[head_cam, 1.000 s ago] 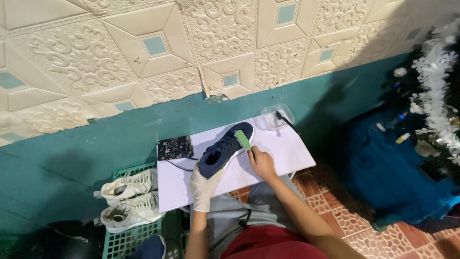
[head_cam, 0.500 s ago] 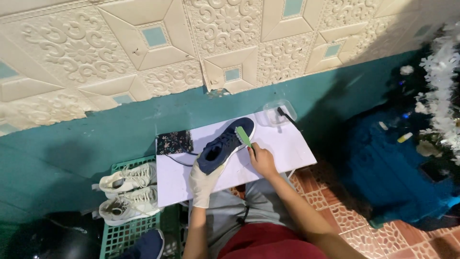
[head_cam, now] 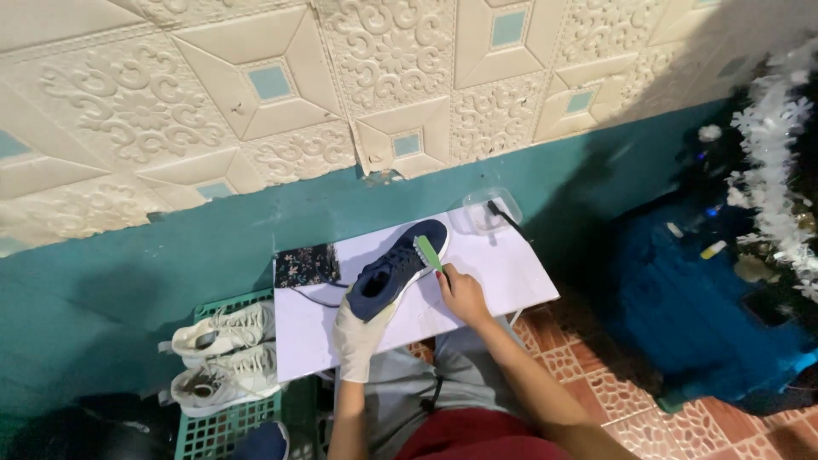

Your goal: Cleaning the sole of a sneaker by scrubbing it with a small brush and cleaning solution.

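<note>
Closed around the green brush point(head_cam: 429, 252), my right hand point(head_cam: 463, 294) presses its bristles to the side of the navy shoe point(head_cam: 396, 271). My gloved left hand point(head_cam: 360, 334) cups the shoe's heel end, steadying it on the white board point(head_cam: 511, 273). Left of the shoe, white sneakers point(head_cam: 223, 358) rest on a green crate point(head_cam: 230, 426); both forearms reach forward.

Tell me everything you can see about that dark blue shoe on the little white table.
The navy shoe is a low lace-up sneaker, seemingly fabric or suede, with a white sole edge. It lies diagonally on the white table, toe toward the wall. The gloved left hand holds its heel end, while the bare right hand presses a green brush against its toe side.
</note>
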